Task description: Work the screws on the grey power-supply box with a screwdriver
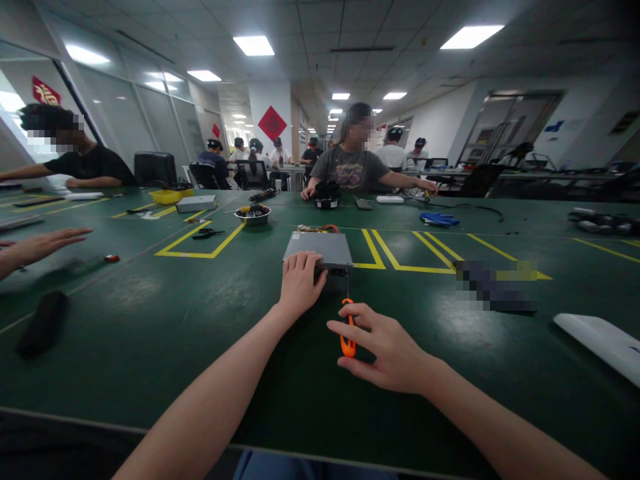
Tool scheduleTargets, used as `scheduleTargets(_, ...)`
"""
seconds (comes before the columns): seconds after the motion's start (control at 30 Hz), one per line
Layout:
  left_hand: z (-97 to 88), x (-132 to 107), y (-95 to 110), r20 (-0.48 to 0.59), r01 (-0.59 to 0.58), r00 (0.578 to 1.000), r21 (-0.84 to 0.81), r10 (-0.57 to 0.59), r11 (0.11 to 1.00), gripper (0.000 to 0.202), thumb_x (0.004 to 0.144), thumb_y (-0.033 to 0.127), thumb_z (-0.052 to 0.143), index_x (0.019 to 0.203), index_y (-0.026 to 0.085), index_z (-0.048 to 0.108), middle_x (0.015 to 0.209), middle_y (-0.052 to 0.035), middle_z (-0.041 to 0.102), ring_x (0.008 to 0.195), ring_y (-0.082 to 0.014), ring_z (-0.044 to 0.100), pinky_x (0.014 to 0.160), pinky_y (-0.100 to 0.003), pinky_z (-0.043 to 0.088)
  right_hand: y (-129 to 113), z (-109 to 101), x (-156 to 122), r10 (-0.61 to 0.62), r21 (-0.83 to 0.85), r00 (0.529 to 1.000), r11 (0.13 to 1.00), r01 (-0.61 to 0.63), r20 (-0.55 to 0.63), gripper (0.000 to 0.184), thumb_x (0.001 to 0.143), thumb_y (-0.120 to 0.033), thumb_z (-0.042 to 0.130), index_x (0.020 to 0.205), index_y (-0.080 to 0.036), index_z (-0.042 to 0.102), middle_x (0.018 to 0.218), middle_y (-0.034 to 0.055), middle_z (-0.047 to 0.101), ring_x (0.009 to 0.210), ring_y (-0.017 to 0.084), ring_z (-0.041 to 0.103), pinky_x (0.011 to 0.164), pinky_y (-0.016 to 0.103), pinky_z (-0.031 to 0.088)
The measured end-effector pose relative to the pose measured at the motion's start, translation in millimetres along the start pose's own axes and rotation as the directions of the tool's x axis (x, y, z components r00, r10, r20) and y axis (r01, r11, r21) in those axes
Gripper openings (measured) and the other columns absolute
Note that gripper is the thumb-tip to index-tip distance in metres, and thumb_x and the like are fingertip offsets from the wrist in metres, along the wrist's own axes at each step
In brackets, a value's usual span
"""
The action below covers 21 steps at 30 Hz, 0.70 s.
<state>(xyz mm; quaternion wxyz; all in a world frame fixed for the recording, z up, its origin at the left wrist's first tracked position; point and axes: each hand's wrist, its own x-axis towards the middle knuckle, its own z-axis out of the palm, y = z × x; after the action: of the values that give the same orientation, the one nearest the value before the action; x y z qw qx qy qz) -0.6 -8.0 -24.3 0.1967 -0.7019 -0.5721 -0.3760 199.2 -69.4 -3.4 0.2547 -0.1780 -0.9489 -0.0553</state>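
My left hand (pixel 301 284) rests on top of a flat grey metal box (pixel 318 248), fingers curled over its near edge and holding it. My right hand (pixel 381 349) grips an orange-handled screwdriver (pixel 349 331) upright, its thin shaft rising towards the box's near end. The tip's contact point is too small to tell. A bundle of coloured wires (pixel 317 229) lies just behind the box on the green work table (pixel 150 320).
A steel bowl of tools (pixel 253 215), black pliers (pixel 207 233), a second grey box (pixel 196 203) and a yellow tray (pixel 169 196) stand ahead left. Blue gloves (pixel 439 219) lie ahead right. A co-worker's hand (pixel 43 247) reaches in at left; a white panel (pixel 600 347) lies at right.
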Motion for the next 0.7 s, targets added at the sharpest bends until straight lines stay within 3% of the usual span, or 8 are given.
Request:
scheduleTargets(0.23,-0.8,-0.1,-0.3,0.008,0.000,1.000,0.004,0.000,1.000,0.025,0.081,0.029,0.052,0.105,0.021,0.051,0.111,-0.0065,0.053,0.103,-0.0240,0.045,0.091,-0.038,0.033,4.7,3.7,-1.9,0.059,0.058,0.975,0.997,-0.048,-0.216,0.032,0.079,-0.044,0.056,0.093,-0.017,0.046,0.096,0.0105,0.059,0.080,0.018,0.062,0.063,0.028,0.051)
scheduleTargets(0.43,-0.7,0.4,-0.2,0.008,0.007,1.000,0.001,-0.007,1.000,0.026,0.080,0.029,0.053,0.105,0.021,0.051,0.111,-0.0065,0.053,0.103,-0.0241,0.045,0.090,-0.038,0.034,0.3,-0.6,-0.5,0.023,0.052,0.999,0.998,-0.020,-0.047,0.036,0.082,-0.036,0.051,0.112,-0.017,0.047,0.110,0.0134,0.053,0.086,0.019,0.059,0.070,0.031,0.050)
scheduleTargets(0.53,-1.0,0.6,-0.2,0.011,0.008,1.000,0.000,-0.008,1.000,0.026,0.081,0.029,0.052,0.105,0.021,0.051,0.110,-0.0065,0.053,0.103,-0.0241,0.045,0.090,-0.038,0.034,-0.2,2.9,-0.1,-0.006,-0.004,0.998,1.000,0.005,-0.064,0.030,0.083,-0.037,0.050,0.107,-0.018,0.049,0.108,0.0130,0.055,0.080,0.018,0.060,0.067,0.032,0.050)
scheduleTargets(0.7,-1.5,0.2,-0.2,0.013,0.009,1.000,-0.005,-0.009,1.000,0.025,0.081,0.029,0.052,0.105,0.021,0.052,0.110,-0.0066,0.053,0.102,-0.0238,0.045,0.090,-0.038,0.034,2.5,4.7,-1.9,0.074,0.105,0.988,0.993,-0.060,-0.135,0.030,0.080,-0.042,0.055,0.095,-0.018,0.045,0.102,0.0116,0.058,0.091,0.020,0.060,0.070,0.032,0.051)
